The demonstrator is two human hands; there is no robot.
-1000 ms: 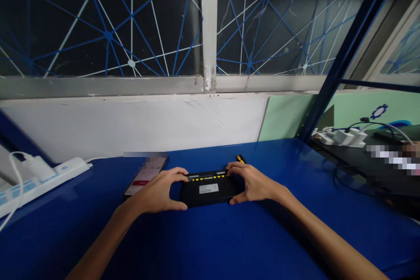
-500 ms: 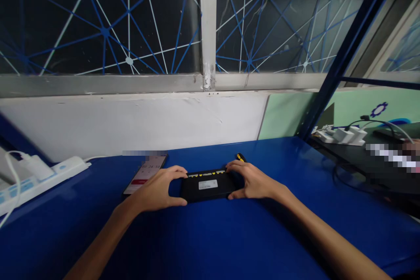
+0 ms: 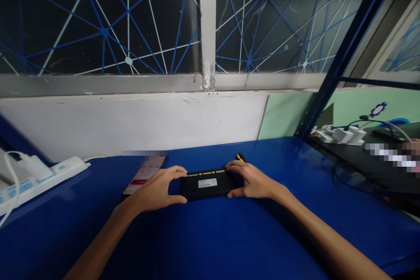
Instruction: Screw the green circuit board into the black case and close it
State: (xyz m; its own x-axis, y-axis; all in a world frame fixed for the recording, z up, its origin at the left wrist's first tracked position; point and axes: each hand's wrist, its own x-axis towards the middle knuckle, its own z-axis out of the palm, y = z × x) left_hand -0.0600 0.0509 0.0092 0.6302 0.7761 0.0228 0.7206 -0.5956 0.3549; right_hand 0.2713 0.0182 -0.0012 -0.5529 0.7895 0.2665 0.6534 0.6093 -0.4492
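A flat black device (image 3: 207, 185) with a white label and a row of yellow marks along its far edge lies on the blue table (image 3: 229, 236). My left hand (image 3: 159, 188) grips its left end, thumb at the near edge and fingers at the far edge. At the right end my right hand (image 3: 251, 179) holds it the same way. A small black and yellow tool (image 3: 240, 157) lies just beyond my right fingers.
A phone (image 3: 145, 173) with a lit screen lies left of the device. A white power strip (image 3: 36, 175) with a plugged charger sits at the far left. Past a blue post on the right, chargers (image 3: 344, 134) and black cables rest on a dark desk.
The device's far edge has dropped, so it lies flatter on the table and fewer yellow marks show. Both hands stay on its ends.
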